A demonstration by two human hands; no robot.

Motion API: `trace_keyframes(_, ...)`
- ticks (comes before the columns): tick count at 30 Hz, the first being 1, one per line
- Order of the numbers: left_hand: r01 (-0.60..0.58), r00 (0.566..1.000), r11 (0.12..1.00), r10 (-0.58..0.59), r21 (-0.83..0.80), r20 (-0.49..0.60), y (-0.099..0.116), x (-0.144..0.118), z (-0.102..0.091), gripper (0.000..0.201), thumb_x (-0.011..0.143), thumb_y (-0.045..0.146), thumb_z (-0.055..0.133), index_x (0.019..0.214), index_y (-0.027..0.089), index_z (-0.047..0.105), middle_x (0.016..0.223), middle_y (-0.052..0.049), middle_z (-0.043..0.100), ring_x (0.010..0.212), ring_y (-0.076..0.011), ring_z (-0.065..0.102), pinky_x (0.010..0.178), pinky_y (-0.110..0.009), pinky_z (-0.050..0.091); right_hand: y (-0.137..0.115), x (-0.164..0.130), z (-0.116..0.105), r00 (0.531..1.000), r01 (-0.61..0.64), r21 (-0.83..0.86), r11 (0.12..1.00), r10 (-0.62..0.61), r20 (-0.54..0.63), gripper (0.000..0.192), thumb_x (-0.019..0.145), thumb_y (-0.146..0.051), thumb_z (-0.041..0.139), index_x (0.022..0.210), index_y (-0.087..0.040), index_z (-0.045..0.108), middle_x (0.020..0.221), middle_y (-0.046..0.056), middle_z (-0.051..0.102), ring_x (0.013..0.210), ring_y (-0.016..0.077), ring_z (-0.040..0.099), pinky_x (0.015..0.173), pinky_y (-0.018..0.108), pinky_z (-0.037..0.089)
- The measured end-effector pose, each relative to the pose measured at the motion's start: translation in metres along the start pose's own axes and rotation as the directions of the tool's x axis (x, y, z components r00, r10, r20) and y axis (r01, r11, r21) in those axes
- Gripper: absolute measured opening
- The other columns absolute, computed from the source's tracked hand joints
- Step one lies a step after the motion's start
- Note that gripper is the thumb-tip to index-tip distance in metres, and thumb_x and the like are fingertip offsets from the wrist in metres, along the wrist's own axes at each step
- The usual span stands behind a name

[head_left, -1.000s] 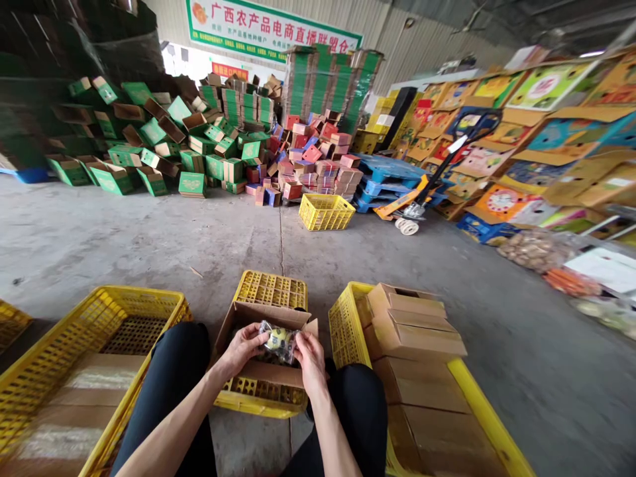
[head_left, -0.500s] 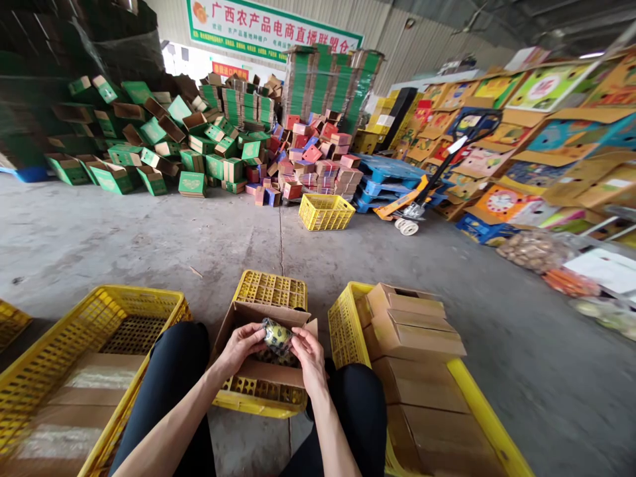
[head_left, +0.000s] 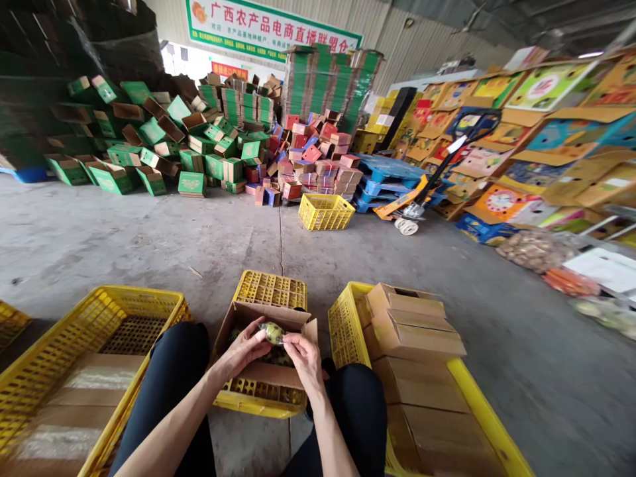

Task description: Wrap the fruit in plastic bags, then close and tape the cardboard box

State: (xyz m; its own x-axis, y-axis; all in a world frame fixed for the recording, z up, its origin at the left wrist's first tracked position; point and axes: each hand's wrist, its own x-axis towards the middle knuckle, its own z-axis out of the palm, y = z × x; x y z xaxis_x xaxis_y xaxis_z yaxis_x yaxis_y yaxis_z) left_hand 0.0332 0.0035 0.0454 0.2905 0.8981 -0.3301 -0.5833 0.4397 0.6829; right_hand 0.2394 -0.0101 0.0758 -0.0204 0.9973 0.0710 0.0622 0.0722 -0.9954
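A yellow-green, dark-spotted fruit in clear plastic wrap is held above an open cardboard box. My left hand grips its left end between thumb and fingers. At the other end, my right hand pinches the wrap. The fruit's exact kind is unclear. More dark and yellow-green pieces show inside the box, partly hidden by my hands. Beneath the box is an upturned yellow plastic crate, between my knees.
On the left, a yellow crate holds closed, taped boxes. The right crate is stacked with brown cartons. Farther off are a small yellow crate, a pallet jack, blue pallets and heaped green boxes.
Both hands have shifted slightly left, and the wrapped fruit has moved a little up and left. Its wrap looks drawn tighter. The crates and boxes stay where they were.
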Motion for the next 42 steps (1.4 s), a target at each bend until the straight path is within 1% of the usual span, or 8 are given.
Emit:
trace_keyframes(3, -0.046, 0.995, 0.999, 0.045, -0.009, -0.088, 0.001, 0.003, -0.001, 0.059, 0.074, 0.053, 0.090, 0.118, 0.020, 0.066, 0.109, -0.010, 0.076, 0.088, -0.0232, 0.078, 0.086, -0.037, 0.062, 0.001, 0.001, 0.000, 0.996, 0.076, -0.097, 0.992, -0.071, 0.054, 0.022, 0.081, -0.049, 0.078, 0.080, -0.027, 0.082, 0.101, 0.008, 0.080, 0.127, 0.0326, 0.064, 0.111, 0.048, 0.048)
trace_keyframes(6, -0.129, 0.980, 0.992, 0.127, -0.007, -0.151, 0.003, 0.005, -0.001, 0.054, 0.070, 0.044, 0.095, 0.107, 0.021, 0.062, 0.098, -0.004, 0.075, 0.079, -0.0202, 0.076, 0.077, -0.036, 0.064, -0.001, 0.000, 0.001, 0.998, 0.042, -0.097, 0.994, -0.037, 0.057, 0.020, 0.080, -0.047, 0.079, 0.079, -0.028, 0.082, 0.119, 0.008, 0.076, 0.138, 0.0333, 0.055, 0.114, 0.049, 0.045)
trace_keyframes(9, -0.178, 0.973, 0.984, 0.173, -0.018, -0.150, 0.005, 0.003, 0.001, 0.063, 0.068, 0.035, 0.097, 0.117, 0.024, 0.060, 0.103, -0.003, 0.073, 0.084, -0.0208, 0.075, 0.076, -0.036, 0.065, -0.002, -0.002, 0.003, 0.997, -0.075, 0.044, 0.996, 0.073, 0.033, 0.025, 0.078, -0.051, 0.080, 0.082, -0.026, 0.081, 0.145, 0.009, 0.064, 0.141, 0.0357, 0.052, 0.111, 0.048, 0.049)
trace_keyframes(12, -0.198, 0.974, 0.980, 0.193, -0.029, -0.120, 0.009, -0.002, 0.005, 0.074, 0.067, 0.032, 0.096, 0.131, 0.025, 0.059, 0.110, -0.006, 0.072, 0.092, -0.0229, 0.075, 0.077, -0.035, 0.064, -0.002, -0.003, 0.005, 0.978, -0.187, 0.259, 0.948, 0.206, -0.046, 0.040, 0.078, -0.058, 0.080, 0.104, -0.028, 0.080, 0.156, 0.008, 0.054, 0.142, 0.0355, 0.052, 0.109, 0.050, 0.052)
trace_keyframes(16, -0.181, 0.983, 0.983, 0.180, -0.031, -0.039, 0.012, -0.007, 0.009, 0.079, 0.066, 0.029, 0.096, 0.136, 0.024, 0.060, 0.117, -0.009, 0.072, 0.097, -0.0243, 0.074, 0.081, -0.035, 0.062, -0.003, -0.004, 0.007, 0.945, -0.268, 0.393, 0.880, 0.319, -0.069, 0.067, 0.073, -0.061, 0.085, 0.131, -0.030, 0.069, 0.142, 0.010, 0.066, 0.133, 0.0318, 0.061, 0.100, 0.048, 0.059)
trace_keyframes(23, -0.123, 0.990, 0.992, 0.120, 0.030, 0.073, 0.009, -0.007, 0.011, 0.068, 0.063, 0.033, 0.098, 0.124, 0.021, 0.071, 0.134, -0.014, 0.069, 0.111, -0.0298, 0.071, 0.088, -0.033, 0.058, -0.003, -0.004, 0.007, 0.932, -0.287, 0.351, 0.891, 0.345, -0.114, 0.056, 0.058, -0.058, 0.095, 0.096, -0.019, 0.079, 0.096, 0.008, 0.079, 0.093, 0.0273, 0.075, 0.083, 0.043, 0.065)
trace_keyframes(31, -0.074, 0.997, 0.991, 0.071, 0.108, 0.036, 0.005, -0.004, 0.008, 0.059, 0.071, 0.049, 0.093, 0.119, 0.018, 0.077, 0.117, -0.013, 0.077, 0.103, -0.0278, 0.073, 0.085, -0.032, 0.057, -0.006, -0.003, 0.005, 0.939, -0.262, 0.328, 0.907, 0.318, -0.130, 0.055, 0.058, -0.061, 0.094, 0.091, -0.019, 0.081, 0.089, 0.007, 0.080, 0.083, 0.0238, 0.074, 0.079, 0.038, 0.063)
trace_keyframes(42, -0.090, 0.995, 0.992, 0.086, 0.093, 0.042, 0.013, -0.006, 0.007, 0.049, 0.068, 0.045, 0.096, 0.106, 0.019, 0.078, 0.099, -0.008, 0.077, 0.086, -0.0222, 0.073, 0.076, -0.029, 0.057, -0.005, -0.003, 0.004, 0.936, -0.286, 0.324, 0.902, 0.335, -0.107, 0.050, 0.058, -0.059, 0.094, 0.088, -0.020, 0.081, 0.087, 0.006, 0.080, 0.079, 0.0217, 0.073, 0.075, 0.034, 0.060)
